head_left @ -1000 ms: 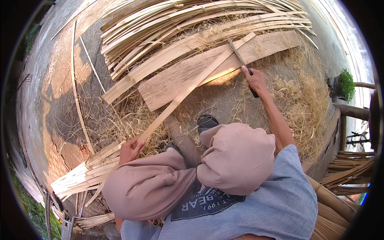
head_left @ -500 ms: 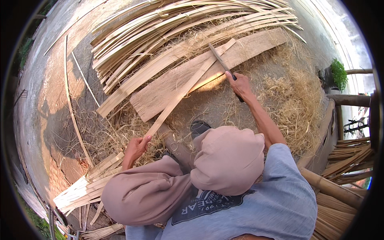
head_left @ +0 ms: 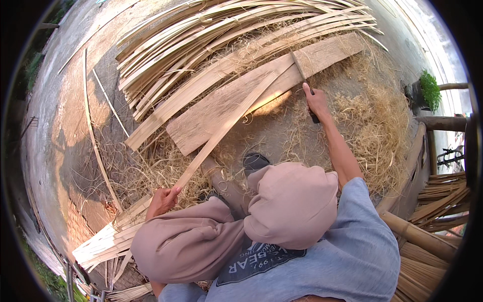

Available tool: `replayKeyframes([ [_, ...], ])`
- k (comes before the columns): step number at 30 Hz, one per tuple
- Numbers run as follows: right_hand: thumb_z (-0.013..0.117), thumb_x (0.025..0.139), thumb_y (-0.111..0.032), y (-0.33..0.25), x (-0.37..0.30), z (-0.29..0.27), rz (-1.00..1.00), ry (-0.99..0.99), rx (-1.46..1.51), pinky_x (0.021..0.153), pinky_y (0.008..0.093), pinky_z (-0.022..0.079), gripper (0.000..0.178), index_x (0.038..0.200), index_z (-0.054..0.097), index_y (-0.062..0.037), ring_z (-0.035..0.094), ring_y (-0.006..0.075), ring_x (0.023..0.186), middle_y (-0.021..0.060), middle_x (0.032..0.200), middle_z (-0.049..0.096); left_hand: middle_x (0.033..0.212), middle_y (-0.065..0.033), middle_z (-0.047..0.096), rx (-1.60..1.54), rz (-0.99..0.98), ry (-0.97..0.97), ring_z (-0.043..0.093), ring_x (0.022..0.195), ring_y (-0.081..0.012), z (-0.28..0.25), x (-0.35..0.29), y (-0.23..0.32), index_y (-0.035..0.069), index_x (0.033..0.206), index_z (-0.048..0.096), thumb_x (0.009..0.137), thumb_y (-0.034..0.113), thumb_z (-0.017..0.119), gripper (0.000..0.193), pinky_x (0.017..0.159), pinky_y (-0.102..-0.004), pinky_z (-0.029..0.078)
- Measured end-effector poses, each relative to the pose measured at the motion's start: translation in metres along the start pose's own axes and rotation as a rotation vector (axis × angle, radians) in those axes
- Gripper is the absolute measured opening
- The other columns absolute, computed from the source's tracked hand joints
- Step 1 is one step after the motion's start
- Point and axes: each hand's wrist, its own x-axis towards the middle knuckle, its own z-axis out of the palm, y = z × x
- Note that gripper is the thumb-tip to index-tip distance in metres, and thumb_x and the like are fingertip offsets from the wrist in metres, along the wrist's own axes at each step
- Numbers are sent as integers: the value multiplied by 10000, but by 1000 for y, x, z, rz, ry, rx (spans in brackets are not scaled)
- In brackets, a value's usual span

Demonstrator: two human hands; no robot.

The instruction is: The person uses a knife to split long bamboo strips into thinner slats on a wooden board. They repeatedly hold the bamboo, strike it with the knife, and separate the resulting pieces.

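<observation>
My left hand (head_left: 163,201) is closed around the near end of a long, flat bamboo strip (head_left: 227,127). The strip slants up and right across a broad wooden board (head_left: 196,123), its far part lying on the board. In my right hand (head_left: 317,102) is the dark handle of a knife (head_left: 298,66). Its narrow blade points away from me and crosses the strip close to its far end; whether the edge touches the strip I cannot tell. My knees, under brownish-pink cloth (head_left: 292,206), are between my arms.
A large pile of bamboo strips (head_left: 186,55) lies beyond the board. Curly shavings (head_left: 372,126) cover the ground to the right and more lie by my left hand. More strips (head_left: 113,239) sit at lower left. A bamboo pole (head_left: 420,236) runs at my right side.
My right hand has carried the knife rightward toward the strip's far end. My left hand has drawn the strip back a little, down and to the left.
</observation>
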Motion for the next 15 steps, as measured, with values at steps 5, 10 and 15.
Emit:
replayKeyframes([
  [5,633,991,-565,-54,-44,31,53,-102,183,519,421,429,661,696,601,26,528,213,512,132,541,549,565,-100,568,233,159,239,532,502,-248,29,4,18,54,826,696,1043,498,583,506,525,-391,397],
  [10,631,982,-580,-163,-183,85,-416,-467,81,670,507,528,600,843,675,2,708,396,749,227,738,676,660,-197,651,587,419,646,617,593,-428,78,32,64,113,881,719,1044,521,552,470,560,-512,457],
  [15,617,982,-603,-121,-126,53,-243,-337,4,643,473,540,620,830,677,-4,704,337,685,192,677,661,680,-203,640,553,346,605,616,641,-448,79,32,61,103,859,664,1047,519,542,473,581,-528,434],
])
